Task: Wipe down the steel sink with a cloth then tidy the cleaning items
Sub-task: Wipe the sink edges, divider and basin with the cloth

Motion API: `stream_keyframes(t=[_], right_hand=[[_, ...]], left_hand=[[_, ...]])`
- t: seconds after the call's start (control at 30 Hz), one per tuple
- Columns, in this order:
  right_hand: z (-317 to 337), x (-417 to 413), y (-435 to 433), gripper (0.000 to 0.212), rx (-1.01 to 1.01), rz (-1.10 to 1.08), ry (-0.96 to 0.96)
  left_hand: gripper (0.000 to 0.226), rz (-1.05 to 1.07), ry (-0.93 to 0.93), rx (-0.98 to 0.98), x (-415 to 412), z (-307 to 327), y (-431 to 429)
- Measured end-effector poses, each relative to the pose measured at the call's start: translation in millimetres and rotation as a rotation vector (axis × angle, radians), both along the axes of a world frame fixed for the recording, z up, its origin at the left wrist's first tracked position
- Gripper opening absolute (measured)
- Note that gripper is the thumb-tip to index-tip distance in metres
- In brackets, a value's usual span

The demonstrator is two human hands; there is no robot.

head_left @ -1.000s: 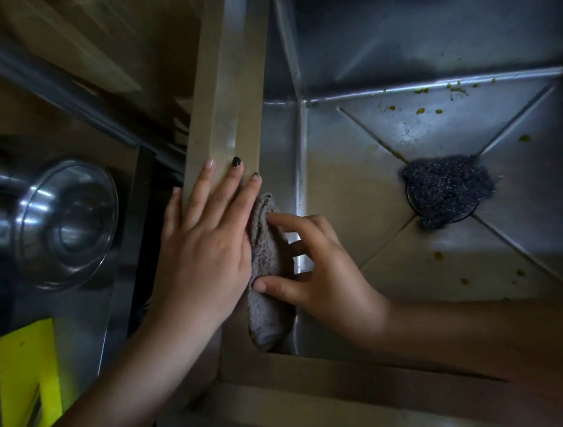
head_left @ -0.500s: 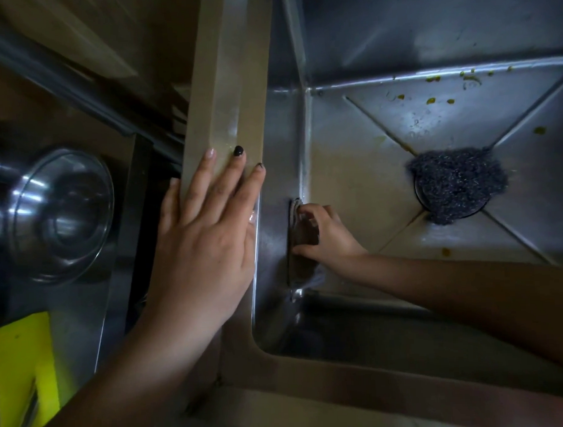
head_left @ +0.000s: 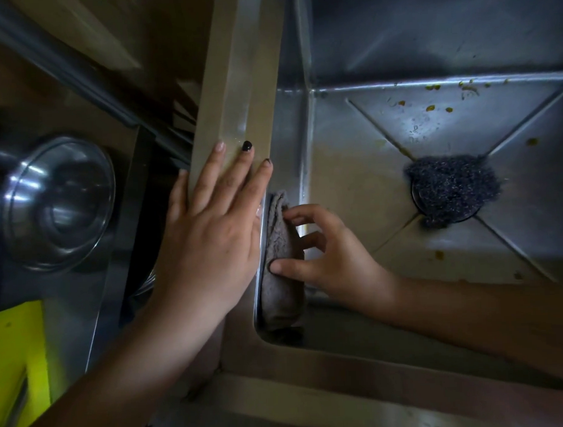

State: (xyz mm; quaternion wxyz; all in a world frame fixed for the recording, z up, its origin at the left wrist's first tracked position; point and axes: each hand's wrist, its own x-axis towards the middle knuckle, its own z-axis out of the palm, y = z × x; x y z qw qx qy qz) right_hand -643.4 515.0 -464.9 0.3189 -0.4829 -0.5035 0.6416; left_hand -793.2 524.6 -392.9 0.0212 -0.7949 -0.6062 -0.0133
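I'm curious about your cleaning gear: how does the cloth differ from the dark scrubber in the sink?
The cloth is grey and folded long; the scrubber is dark, wiry and round. The right hand holds the cloth against the left wall of the sink; the scrubber sits untouched on the drain. Both are inside the sink.

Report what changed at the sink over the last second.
The right hand, holding the cloth against the left sink wall, slid down toward the bottom of the sink half a second ago and has now come back up near the rim: one wiping stroke, down then up. The left hand stayed flat on the rim, and the steel scourer stayed over the drain.
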Motion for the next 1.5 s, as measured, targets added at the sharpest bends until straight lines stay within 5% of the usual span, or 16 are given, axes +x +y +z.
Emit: stream_keyframes(t=[0.67,0.87,1.27,1.5], right_hand=[[-77.8,23.2,62.4,0.064,0.031,0.143,-0.706],[-98.0,7.0,55.6,0.065,0.389,0.377,-1.17],[-89.2,18.8,-0.7,0.063,0.355,0.617,-1.122],[-100.3,12.3,23.4,0.056,0.378,0.482,-1.17]], left_hand=[[0.047,0.0,-0.036,0.006,0.3,-0.1,0.0],[0.048,0.0,-0.033,0.004,-0.1,-0.3,-0.7],[0.046,0.006,-0.03,0.014,0.1,0.6,-0.6],[0.045,0.007,-0.06,0.026,-0.4,-0.7,0.1]])
